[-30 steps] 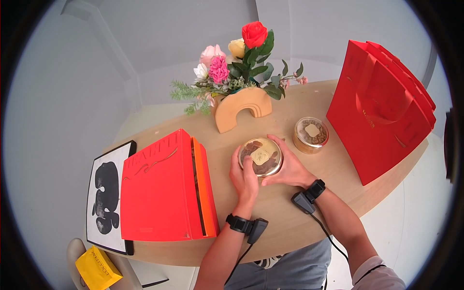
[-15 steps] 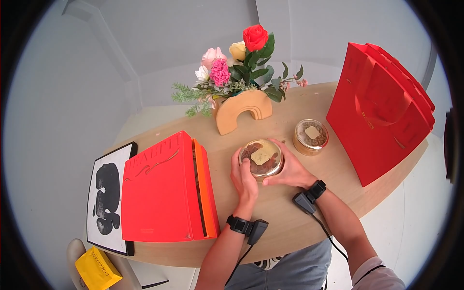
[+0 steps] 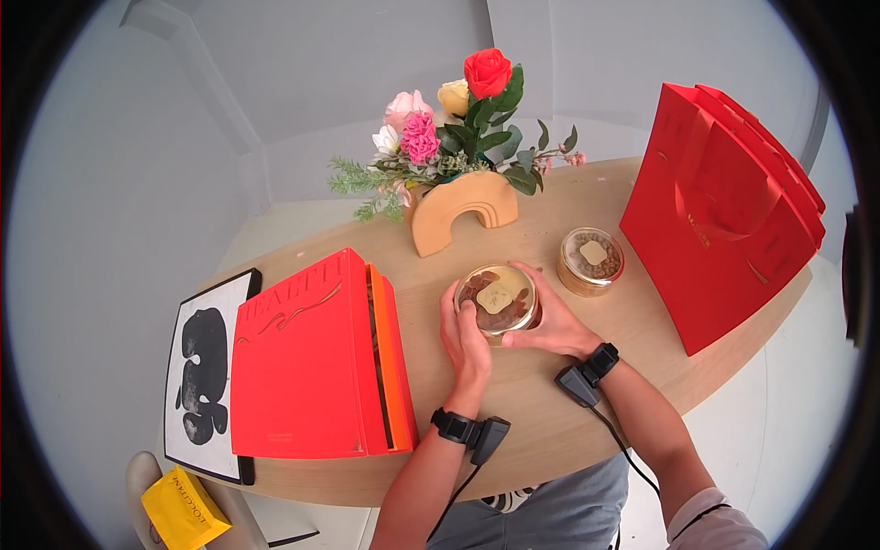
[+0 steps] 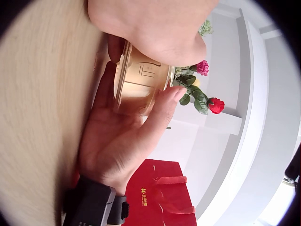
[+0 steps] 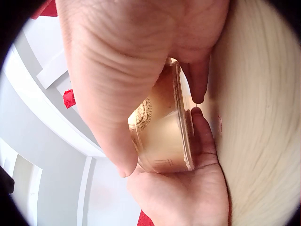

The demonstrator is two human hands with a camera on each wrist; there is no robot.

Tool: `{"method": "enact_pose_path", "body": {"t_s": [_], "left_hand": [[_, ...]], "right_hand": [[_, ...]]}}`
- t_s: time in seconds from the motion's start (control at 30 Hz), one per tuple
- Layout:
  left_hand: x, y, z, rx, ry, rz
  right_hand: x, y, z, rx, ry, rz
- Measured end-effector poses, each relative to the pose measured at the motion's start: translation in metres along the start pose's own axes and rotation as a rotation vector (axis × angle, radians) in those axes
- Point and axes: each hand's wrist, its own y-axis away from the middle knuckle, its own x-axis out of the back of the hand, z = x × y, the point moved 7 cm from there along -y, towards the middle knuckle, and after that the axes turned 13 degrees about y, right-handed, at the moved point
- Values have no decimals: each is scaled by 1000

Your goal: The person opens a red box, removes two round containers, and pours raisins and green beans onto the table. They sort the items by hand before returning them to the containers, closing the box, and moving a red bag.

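Both hands grip a round jar (image 3: 498,295) with a clear lid, a gold label on top and dark reddish-brown pieces showing inside. My left hand (image 3: 466,337) wraps its left side, the thumb lying over the lid's edge. Around the other side curls my right hand (image 3: 557,321), its thumb at the near side. In the left wrist view the gold side of the jar (image 4: 138,80) shows between the hands. From the right wrist, fingers reach beneath the tilted-looking gold jar (image 5: 164,136), close over the table.
A second jar (image 3: 591,261) with brown round pieces stands to the right, beside a tall red gift bag (image 3: 706,229). Left lies a big red box (image 3: 298,376) over a framed black-and-white picture (image 3: 197,367). Behind are flowers in an arched vase (image 3: 440,215). A yellow bag (image 3: 186,511) sits lower left.
The hands keep their grip on the jar and barely move. The whole head view has shifted slightly downward and to the right.
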Motion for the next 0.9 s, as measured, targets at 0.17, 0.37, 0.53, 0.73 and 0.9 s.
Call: {"method": "enact_pose_path", "body": {"t_s": [0.17, 0.37, 0.53, 0.73, 0.9], "left_hand": [[1, -1, -6, 5, 53, -17], [-1, -1, -5, 12, 69, -40], [-4, 1, 2, 36, 41, -44], [-1, -3, -14, 39, 241, -77], [-3, -2, -12, 62, 234, -56]], "right_hand": [[0, 0, 1, -17, 7, 1], [2, 0, 5, -16, 15, 20], [2, -1, 10, -38, 9, 28], [0, -1, 4, 59, 42, 4], [0, -1, 1, -6, 42, 1]]}}
